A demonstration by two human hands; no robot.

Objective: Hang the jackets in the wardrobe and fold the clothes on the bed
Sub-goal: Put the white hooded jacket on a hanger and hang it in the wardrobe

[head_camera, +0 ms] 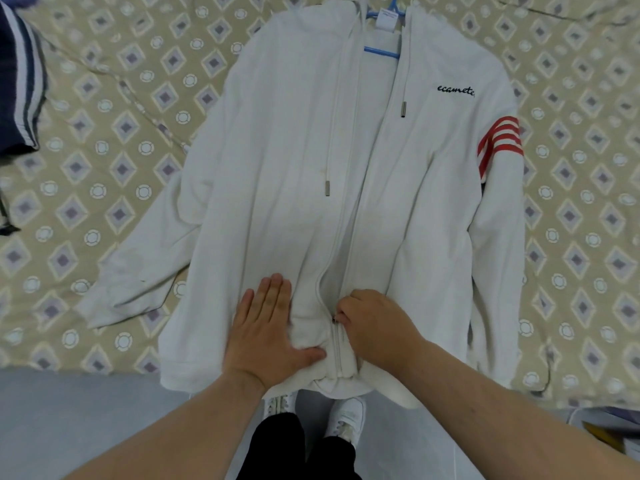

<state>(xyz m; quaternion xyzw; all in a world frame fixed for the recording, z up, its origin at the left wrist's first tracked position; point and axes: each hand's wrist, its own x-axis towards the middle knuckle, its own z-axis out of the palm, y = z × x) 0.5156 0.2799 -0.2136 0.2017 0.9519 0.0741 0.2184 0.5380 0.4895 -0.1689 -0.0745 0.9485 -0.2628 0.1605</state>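
One navy garment with white stripes (pixel 20 81) lies at the far left of the bed (pixel 104 150), well apart from the white jacket (pixel 284 150). The jacket is spread front-up on the patterned cover, with a blue hanger (pixel 381 51) in its neck. The left grip (pixel 266 334) lies flat with fingers straight, pressing the cloth beside the zip near the hem. The right grip (pixel 374 327) pinches the zip pull (pixel 335 319). The jacket's long axis runs away from the person, hood far, hem overhanging the near edge.
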